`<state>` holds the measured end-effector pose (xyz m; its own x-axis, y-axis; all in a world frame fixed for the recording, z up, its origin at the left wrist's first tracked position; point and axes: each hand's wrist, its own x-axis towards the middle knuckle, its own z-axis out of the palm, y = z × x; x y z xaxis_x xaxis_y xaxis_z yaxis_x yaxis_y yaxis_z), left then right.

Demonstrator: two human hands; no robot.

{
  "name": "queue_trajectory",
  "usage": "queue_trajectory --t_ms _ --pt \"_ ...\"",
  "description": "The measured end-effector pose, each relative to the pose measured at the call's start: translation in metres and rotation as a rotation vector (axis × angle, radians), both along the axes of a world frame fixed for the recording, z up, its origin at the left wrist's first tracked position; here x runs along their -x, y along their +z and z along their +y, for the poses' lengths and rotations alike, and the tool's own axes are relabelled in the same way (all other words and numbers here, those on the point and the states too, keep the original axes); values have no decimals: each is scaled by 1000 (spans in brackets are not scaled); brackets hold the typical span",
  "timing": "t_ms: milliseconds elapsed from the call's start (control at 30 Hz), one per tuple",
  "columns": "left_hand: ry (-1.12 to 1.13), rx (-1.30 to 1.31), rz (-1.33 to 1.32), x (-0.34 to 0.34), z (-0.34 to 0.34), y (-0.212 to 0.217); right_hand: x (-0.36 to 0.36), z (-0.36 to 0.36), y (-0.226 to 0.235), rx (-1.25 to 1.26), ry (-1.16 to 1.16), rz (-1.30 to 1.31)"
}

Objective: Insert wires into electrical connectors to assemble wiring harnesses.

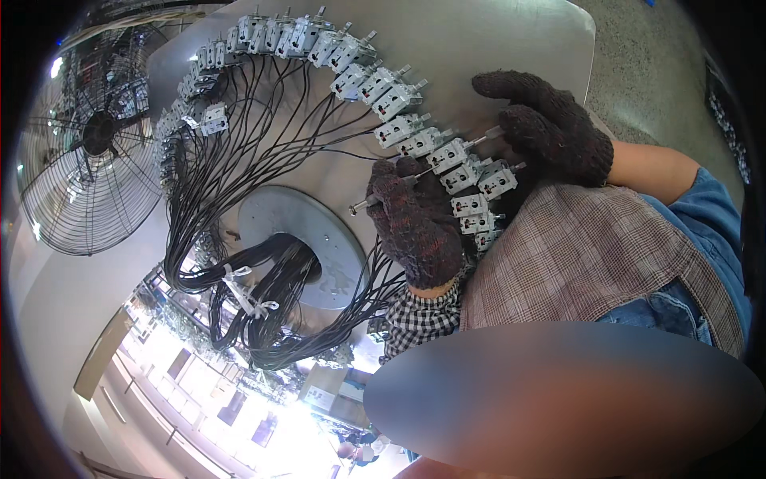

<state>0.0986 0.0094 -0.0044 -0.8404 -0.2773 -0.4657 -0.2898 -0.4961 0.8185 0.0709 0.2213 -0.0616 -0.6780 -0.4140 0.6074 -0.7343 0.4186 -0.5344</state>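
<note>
Dark knitted work gloves cover both hands. My left hand [415, 227] is closed around a thin metal rod [364, 205] with a small knobbed end. The rod's narrow shaft comes out on the other side, beside grey metal blocks [451, 153] with pins and small holes. My right hand [554, 128] has its fingers stretched and apart. Its lower fingertips are by the pin [488, 135] of one block; whether they touch it I cannot tell. Many such blocks stand in a curved row along the rim of the table, most with black cables [263, 152] attached.
Black cables run to a round grey metal plate [351, 267] with a central hole, where white ties [247, 295] bundle them. One loose block [214, 119] lies on the cables. A caged fan [96, 184] stands at the left. The metal tabletop [511, 36] ends at a rounded corner.
</note>
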Motion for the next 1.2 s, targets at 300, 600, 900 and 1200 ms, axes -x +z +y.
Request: queue_trajectory --t_ms 300,600,900,1200 --pt "111 10 -15 -30 3 18 -26 10 -8 130 8 -334" --pt "-85 97 117 -41 -9 -7 -33 5 9 276 -24 -558" --pt "-153 312 179 -38 -5 -11 -34 -3 21 514 -6 -1000" --pt "-112 -40 49 -38 -11 -14 -26 5 26 304 61 -762"
